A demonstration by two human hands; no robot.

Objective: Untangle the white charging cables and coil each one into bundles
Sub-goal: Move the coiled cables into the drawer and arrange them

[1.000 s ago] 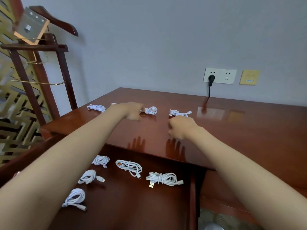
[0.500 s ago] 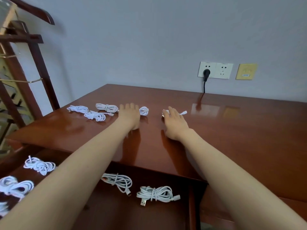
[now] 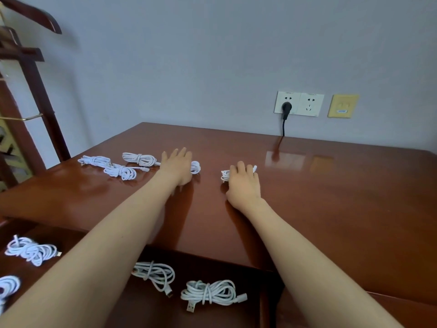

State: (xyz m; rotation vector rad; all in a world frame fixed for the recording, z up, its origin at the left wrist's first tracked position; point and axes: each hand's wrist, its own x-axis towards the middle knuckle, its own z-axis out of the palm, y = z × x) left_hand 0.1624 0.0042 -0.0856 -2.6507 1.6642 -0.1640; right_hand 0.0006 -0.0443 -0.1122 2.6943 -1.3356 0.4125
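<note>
Left hand (image 3: pixel 177 168) flat, fingers straight, resting on coiled cable (image 3: pixel 196 167) mid-desk (image 3: pixel 331 209), right hand (image 3: pixel 244 185) covering second coil (image 3: pixel 225 175), grip cannot be determined, three bundles (image 3: pixel 120 172) near desk's left edge.

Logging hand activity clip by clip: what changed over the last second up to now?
Both hands opened from curled fists. The left hand now lies flat, partly over a cable bundle on the desk; the right hand bends its fingers over another bundle, grip unclear. The three bundles farther left and the drawer bundles stayed put.
</note>
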